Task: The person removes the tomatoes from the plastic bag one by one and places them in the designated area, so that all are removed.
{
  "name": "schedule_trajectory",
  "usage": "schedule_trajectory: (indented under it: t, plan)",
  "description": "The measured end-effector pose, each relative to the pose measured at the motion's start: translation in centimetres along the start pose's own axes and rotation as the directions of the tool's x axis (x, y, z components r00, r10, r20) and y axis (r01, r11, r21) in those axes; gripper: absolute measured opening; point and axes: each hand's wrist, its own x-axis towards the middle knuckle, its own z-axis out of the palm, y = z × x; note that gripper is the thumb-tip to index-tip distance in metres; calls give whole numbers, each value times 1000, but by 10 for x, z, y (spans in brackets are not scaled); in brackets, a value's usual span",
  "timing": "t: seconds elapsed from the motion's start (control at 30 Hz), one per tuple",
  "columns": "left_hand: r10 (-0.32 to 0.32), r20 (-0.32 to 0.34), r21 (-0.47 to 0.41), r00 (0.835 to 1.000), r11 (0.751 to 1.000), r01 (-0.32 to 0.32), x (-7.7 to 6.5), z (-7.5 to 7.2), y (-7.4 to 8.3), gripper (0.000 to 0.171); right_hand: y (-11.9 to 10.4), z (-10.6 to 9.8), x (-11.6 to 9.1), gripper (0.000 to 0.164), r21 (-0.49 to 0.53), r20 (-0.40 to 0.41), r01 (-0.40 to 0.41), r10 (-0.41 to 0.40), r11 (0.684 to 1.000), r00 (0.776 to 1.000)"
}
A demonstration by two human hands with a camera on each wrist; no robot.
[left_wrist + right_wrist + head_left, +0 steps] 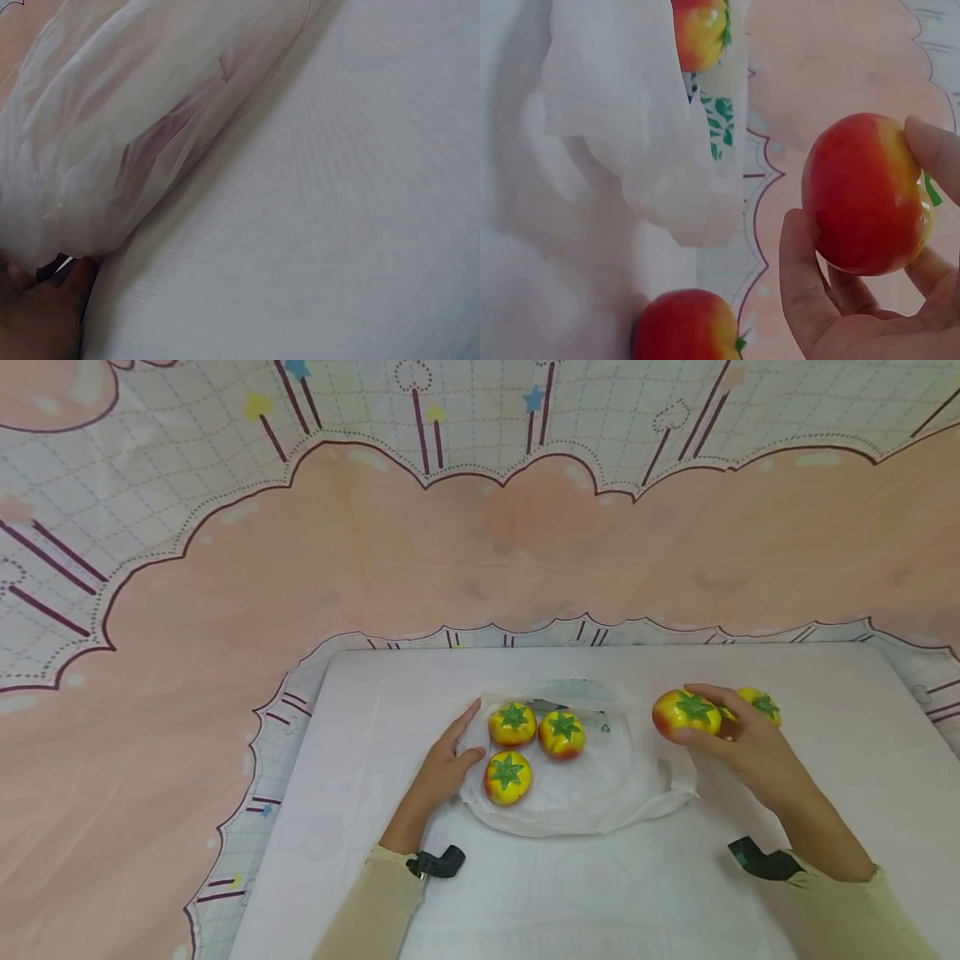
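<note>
My right hand (738, 739) grips a red-and-yellow tomato (684, 714) with a green star-shaped leaf top, held off the right end of a white plastic bag (585, 810). In the right wrist view, fingers and thumb curl round this tomato (862, 195). Three similar tomatoes (507, 777) sit together at the bag's left end. My left hand (444, 764) lies along that end, index finger straight and thumb apart, both touching the bag. In the left wrist view, fingertips (86, 270) are right at the edge of the bag (135, 150).
Another tomato (761, 703) rests on the white tabletop (360, 710) behind my right hand, partly hidden by it. Green print shows on the bag's far side. Beyond the table's back edge hangs a peach-and-white patterned cloth (525, 552).
</note>
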Motion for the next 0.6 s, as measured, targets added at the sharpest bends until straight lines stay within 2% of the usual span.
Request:
schedule_trajectory:
  t: [0.27,0.6]
  plan:
    - [-16,-5,12,1000,1000,16,0,1,2,72,11,-16,-3,65,1,-56,37,-37,999,998]
    - [-31,-6,17,999,999,31,0,1,4,72,16,-35,-2,70,-26,-87,-37,35,999,996]
